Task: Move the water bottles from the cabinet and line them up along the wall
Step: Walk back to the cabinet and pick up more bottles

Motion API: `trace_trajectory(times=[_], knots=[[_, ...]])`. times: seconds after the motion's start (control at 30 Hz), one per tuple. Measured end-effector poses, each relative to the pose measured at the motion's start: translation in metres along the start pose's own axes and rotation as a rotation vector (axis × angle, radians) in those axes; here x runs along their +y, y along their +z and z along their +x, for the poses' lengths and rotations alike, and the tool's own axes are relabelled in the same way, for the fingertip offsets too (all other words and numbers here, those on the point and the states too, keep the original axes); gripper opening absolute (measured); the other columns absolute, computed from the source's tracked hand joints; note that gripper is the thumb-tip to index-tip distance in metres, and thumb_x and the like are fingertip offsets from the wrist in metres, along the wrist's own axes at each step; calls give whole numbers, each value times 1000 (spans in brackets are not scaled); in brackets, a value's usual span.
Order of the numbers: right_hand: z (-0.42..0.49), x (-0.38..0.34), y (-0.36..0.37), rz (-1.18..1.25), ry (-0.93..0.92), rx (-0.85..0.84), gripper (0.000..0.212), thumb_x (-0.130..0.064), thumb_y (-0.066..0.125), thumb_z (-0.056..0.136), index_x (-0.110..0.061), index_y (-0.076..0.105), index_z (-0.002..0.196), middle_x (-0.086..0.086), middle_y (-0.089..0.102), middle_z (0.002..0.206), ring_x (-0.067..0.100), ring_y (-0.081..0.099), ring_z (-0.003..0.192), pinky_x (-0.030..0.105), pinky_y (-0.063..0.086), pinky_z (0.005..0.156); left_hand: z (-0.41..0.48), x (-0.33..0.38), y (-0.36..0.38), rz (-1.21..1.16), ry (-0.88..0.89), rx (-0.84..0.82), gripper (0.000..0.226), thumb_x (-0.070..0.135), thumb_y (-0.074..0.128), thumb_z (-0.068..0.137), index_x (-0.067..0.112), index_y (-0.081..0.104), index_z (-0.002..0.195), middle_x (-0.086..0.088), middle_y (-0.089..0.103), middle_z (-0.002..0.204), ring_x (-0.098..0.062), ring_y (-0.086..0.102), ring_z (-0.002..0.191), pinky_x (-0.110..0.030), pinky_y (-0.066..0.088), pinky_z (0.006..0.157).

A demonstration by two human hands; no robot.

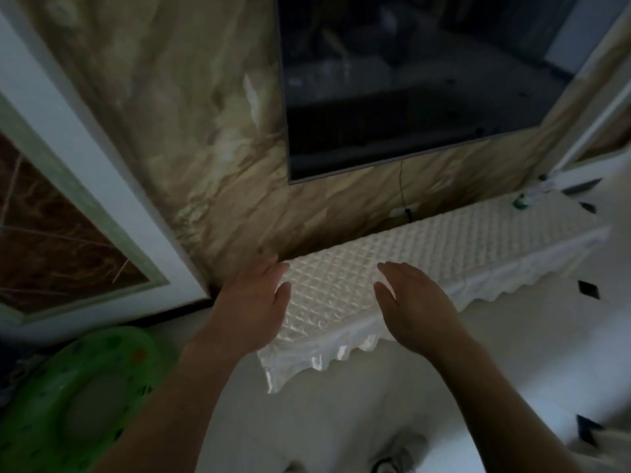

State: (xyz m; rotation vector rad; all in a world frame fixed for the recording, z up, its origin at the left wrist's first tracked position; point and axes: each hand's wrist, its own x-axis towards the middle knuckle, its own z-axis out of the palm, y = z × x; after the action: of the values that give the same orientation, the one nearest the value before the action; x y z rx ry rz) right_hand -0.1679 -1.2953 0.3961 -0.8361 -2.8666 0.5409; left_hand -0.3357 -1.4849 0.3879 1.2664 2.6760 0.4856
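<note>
On top of the cabinet [461,233] no water bottles are showing; they are probably sitting inside, behind the frilled white cloth [307,361] that is draping over its front. Left hand [252,302] and right hand [416,302] are hovering over the cabinet's near end, palms down, fingers straight, holding nothing; contact with the cloth is unclear. Behind the cabinet the marbled wall [205,148] is running its full length, with a dark TV [409,80] hanging above. A green plastic item [85,387] is lying left of the cabinet. The step in hand looks like getting access: lifting the cloth first, then finding the doors, avoiding the cable [404,196] behind the cabinet.
</note>
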Motion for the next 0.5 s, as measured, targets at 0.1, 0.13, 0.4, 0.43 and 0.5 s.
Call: trace_trajectory(times=[0.1,0.13,0.4,0.43,0.5], knots=[[17,49,-15,17,22,-4,47,-34,38,100,-12,45,140,7,49,143,22,42,134,35,28,114,31,43,15,-13,-12,5,69,52,17,88,18,48,140,-5,44,148,-21,37,137,-39,28,115],[22,64,-20,19,24,-1,47,-35,37,100,-12,45,141,6,49,144,21,42,134,35,28,114,41,56,20,-14,-15,6,70,54,16,88,20,46,141,-4,42,150,-19,35,139,-37,26,116],[44,195,-85,-2,16,15,50,-37,32,100,-14,41,143,4,45,146,20,38,136,32,23,114,116,192,58,-29,3,4,60,47,24,91,23,43,143,-1,37,153,-16,29,142,-37,24,117],[46,211,-93,-6,14,16,48,-35,34,101,-13,41,143,4,46,146,20,38,136,30,23,114,124,208,62,-38,12,4,60,46,24,91,22,43,143,-2,37,153,-17,30,142,-37,24,117],[50,239,-106,-6,23,23,47,-33,36,101,-13,41,143,4,47,145,19,39,135,30,24,113,139,235,69,-44,26,0,59,45,24,92,22,43,143,-2,37,153,-18,30,142,-36,23,117]])
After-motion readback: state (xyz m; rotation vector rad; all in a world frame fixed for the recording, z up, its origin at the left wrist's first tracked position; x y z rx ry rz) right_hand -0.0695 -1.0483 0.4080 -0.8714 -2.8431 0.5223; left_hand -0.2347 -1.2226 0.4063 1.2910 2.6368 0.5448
